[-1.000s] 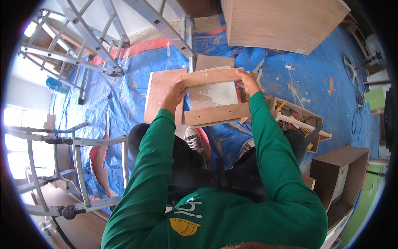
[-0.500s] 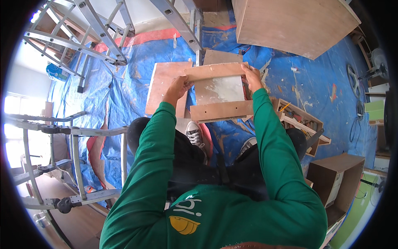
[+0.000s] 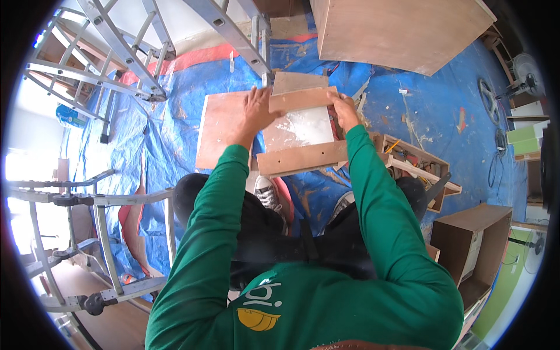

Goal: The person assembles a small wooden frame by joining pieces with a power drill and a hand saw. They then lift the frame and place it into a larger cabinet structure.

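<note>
In front of my knees lies a low wooden assembly: a flat panel (image 3: 280, 132) with a whitish patch, between two wood strips. The near strip (image 3: 301, 158) shows two small dark holes. Along the far side runs a plain wood strip (image 3: 306, 100), whose right end my right hand (image 3: 345, 109) grips between thumb and fingers. My left hand (image 3: 256, 112) is open over the strip's left end, fingers spread; whether it touches the wood I cannot tell. A larger plywood sheet (image 3: 219, 125) lies to the left, and a smaller board (image 3: 298, 81) lies behind.
Aluminium ladders stand at the far left (image 3: 125, 55) and near left (image 3: 105, 201). Blue tarp (image 3: 402, 105) covers the floor. A wooden toolbox (image 3: 417, 157) sits by my right knee, with an open wooden box (image 3: 466, 242) behind it. A large plywood box (image 3: 402, 32) stands far right.
My left hand has let go of the far strip's left end and spread its fingers. My right hand keeps its hold. The whole view has shifted slightly.
</note>
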Motion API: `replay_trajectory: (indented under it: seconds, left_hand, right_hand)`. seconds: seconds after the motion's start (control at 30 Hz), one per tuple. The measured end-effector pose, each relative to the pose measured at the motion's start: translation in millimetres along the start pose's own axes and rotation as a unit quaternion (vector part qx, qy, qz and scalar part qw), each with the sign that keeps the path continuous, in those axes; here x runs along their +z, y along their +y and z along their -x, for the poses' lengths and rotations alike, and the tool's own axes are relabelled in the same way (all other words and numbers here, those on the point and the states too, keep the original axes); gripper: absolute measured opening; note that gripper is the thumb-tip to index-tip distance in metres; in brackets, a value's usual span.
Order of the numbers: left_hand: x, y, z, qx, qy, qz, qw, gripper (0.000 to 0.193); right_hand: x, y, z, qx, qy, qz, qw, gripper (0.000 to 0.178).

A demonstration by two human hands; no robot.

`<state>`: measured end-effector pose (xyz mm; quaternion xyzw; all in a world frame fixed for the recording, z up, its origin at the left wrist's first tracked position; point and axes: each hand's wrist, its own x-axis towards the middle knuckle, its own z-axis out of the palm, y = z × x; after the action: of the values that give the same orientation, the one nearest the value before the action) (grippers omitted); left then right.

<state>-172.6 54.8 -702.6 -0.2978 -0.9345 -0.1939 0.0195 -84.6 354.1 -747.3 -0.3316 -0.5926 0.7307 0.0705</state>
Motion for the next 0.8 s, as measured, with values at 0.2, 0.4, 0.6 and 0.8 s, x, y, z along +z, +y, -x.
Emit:
replay_trajectory:
  seconds: [0.2,0.4,0.6,0.8]
  left_hand:
    - [9,4,-3,-0.04,-0.042,0.031,0.998,0.085]
    - [5,19,-14,-0.079,-0.08,0.027,0.993,0.081]
    - [-2,23,-8,-0.059,-0.081,-0.025,0.995,0.095]
    - [41,86,-10,0.03,0.024,-0.011,0.999,0.107]
  right_hand:
    - [3,-6,17,0.011,-0.011,0.014,1.0,0.032]
    - [-4,-4,11,-0.01,-0.012,0.02,1.0,0.033]
    - [0,-2,7,-0.037,-0.01,0.066,0.997,0.042]
    - [-3,-7,-1,-0.006,-0.043,0.065,0.997,0.033]
